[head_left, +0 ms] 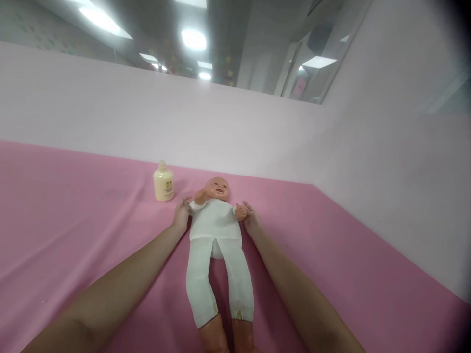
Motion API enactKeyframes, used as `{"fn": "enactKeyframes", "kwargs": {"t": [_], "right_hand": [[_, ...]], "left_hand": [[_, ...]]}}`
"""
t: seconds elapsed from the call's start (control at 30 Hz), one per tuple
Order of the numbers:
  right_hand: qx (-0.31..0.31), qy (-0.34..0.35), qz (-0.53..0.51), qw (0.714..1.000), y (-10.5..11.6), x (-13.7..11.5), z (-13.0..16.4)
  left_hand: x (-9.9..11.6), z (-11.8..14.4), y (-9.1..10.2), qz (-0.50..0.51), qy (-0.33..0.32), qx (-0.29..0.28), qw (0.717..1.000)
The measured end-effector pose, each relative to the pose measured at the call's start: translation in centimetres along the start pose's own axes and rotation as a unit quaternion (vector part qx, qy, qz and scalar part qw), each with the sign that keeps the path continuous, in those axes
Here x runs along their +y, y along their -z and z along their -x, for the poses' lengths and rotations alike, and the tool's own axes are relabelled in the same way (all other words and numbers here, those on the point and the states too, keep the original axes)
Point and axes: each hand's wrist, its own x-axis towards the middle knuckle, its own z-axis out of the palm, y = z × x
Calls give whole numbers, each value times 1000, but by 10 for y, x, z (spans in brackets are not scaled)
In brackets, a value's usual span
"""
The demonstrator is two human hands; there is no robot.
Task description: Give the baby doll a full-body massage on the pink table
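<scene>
My hands at the doll's shoulders

The doll point(215, 230) lies face up on the pink worktop point(73, 220), in white clothes, feet toward me. My left hand point(181, 214) rests loosely open against its one arm, my right hand point(250, 218) likewise against the other, neither grip closed. A cream bottle point(163, 182) stands just beyond my left hand.

A doll point(215, 220) in white lies face-up on the pink bench point(73, 220); left hand point(181, 214) and right hand point(251, 218) touch its sides. A cream bottle point(163, 182) stands near.
</scene>
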Motion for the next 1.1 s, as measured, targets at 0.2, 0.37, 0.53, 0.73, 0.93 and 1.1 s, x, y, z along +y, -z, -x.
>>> {"fn": "enactKeyframes", "kwargs": {"t": [0.2, 0.37, 0.53, 0.73, 0.93, 1.1], "right_hand": [[60, 15, 55, 997, -13, -9, 19], [42, 86, 228, 969, -17, -17, 30], [37, 96, 317, 943, -18, -19, 33], [51, 86, 316, 943, -17, -17, 33], [68, 54, 364, 927, -17, -17, 30], [56, 70, 381, 920, -16, -15, 31]], "left_hand": [[5, 6, -2, -77, -55, 37, 995], [12, 11, 0, -153, -81, 23, 985], [13, 13, -1, -201, -57, 6, 978], [18, 15, -1, -227, -52, -6, 972], [16, 12, 4, -266, -49, -2, 963], [15, 9, 7, -287, -53, -4, 957]]}}
